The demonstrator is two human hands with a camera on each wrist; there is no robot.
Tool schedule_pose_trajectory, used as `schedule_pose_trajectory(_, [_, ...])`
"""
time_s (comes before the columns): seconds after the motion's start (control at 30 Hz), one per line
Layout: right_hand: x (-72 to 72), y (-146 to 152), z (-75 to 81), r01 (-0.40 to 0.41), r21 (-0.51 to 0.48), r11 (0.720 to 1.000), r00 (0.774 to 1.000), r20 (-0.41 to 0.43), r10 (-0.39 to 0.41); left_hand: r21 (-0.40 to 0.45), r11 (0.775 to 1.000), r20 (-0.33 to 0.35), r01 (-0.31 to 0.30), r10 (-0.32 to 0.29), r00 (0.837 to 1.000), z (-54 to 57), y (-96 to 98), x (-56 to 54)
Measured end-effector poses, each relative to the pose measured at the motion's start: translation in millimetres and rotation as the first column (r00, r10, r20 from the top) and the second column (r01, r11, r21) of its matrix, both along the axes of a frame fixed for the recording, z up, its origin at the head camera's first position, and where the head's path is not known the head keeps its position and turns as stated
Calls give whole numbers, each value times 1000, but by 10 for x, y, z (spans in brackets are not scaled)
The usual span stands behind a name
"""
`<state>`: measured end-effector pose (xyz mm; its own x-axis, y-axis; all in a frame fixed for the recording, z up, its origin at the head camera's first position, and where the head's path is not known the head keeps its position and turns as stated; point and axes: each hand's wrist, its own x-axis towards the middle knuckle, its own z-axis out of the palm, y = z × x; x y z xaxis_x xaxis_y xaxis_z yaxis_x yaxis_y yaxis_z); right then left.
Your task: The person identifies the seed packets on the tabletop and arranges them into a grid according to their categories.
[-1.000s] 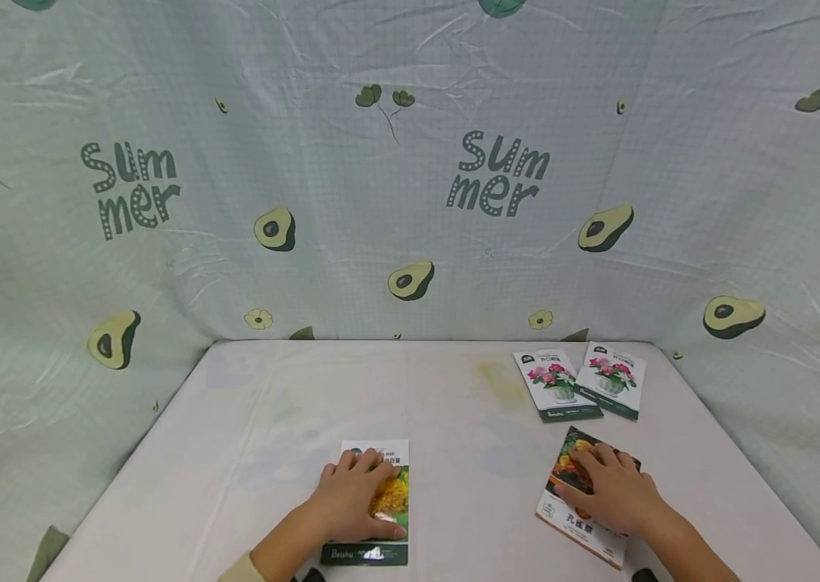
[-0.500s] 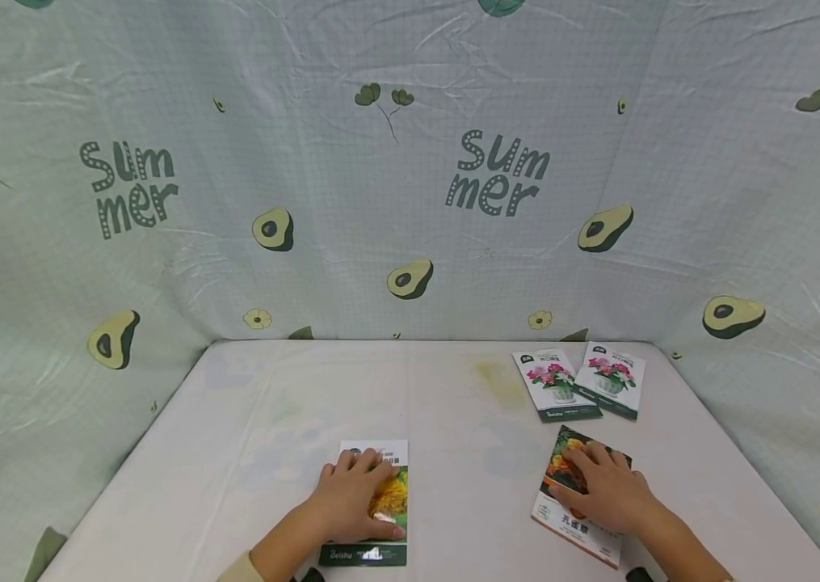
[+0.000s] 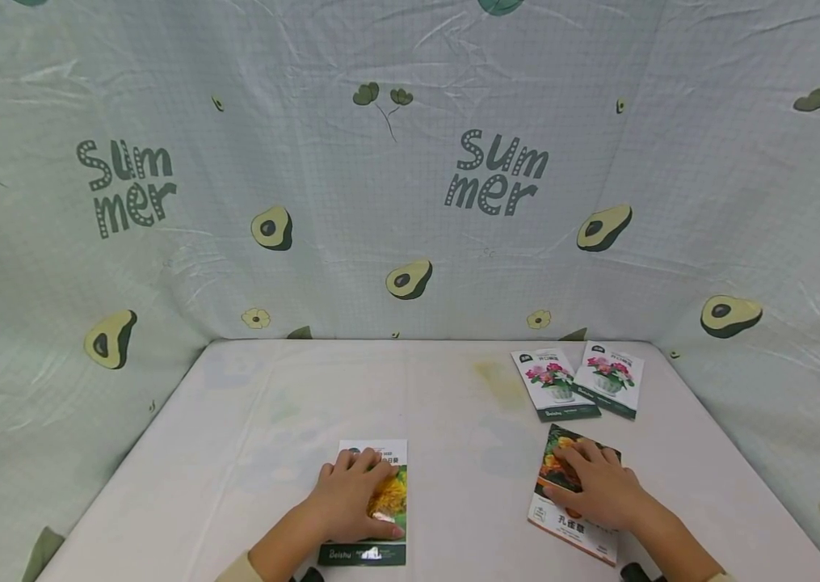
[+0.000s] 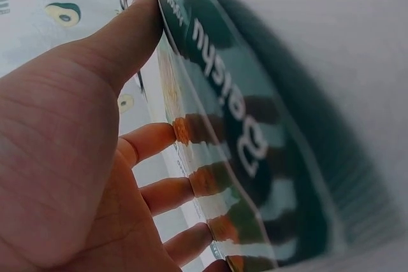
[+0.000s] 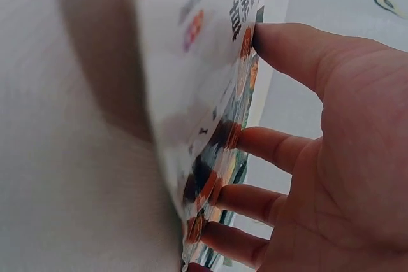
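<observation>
My left hand (image 3: 348,503) rests on a seed packet (image 3: 393,499) with a yellow flower picture and a green bottom band. Its fingertips touch the glossy face, with thumb and fingers spread, as the left wrist view of the packet (image 4: 223,87) shows. On the right, my right hand (image 3: 599,490) presses its fingertips on another seed packet (image 3: 575,529), with orange flowers on a dark upper half and a white lower part. That packet lies tilted on the table. In the right wrist view the fingers (image 5: 255,202) are spread on its face.
Two matching seed packets with pink flowers lie at the back right, the left one (image 3: 553,384) and the right one (image 3: 610,378) touching or slightly overlapping. A white cloth covers the table (image 3: 293,396). Behind stands a printed curtain (image 3: 337,186) with avocados.
My right hand has slid the orange-flower packet a little to the left across the table. The left hand and its packet stay in place.
</observation>
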<state>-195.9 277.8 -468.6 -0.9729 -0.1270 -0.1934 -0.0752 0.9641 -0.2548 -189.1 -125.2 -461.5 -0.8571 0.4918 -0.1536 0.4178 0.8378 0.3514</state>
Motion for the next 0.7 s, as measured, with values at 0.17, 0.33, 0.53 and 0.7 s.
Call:
schedule_pose_trajectory(0.17, [12,-18,41,-24,-28,999,1000,-3,24,13,1000,1,1,-1,1000,17,2,9])
schedule_pose_trajectory(0.33, [12,-24,42,-43,-47,998,999,-5,43,11,1000,7,-5,5,1000,25,9,12])
schedule_pose_trajectory(0.53, [-10,-28,25,-52,-22,998,999,-3,52,5,1000,5,-4,4,1000,10,11,6])
schedule_pose_trajectory(0.7, [-25,-35,31,-36,3,999,999,23,36,4,1000,7,-8,8,1000,8,17,5])
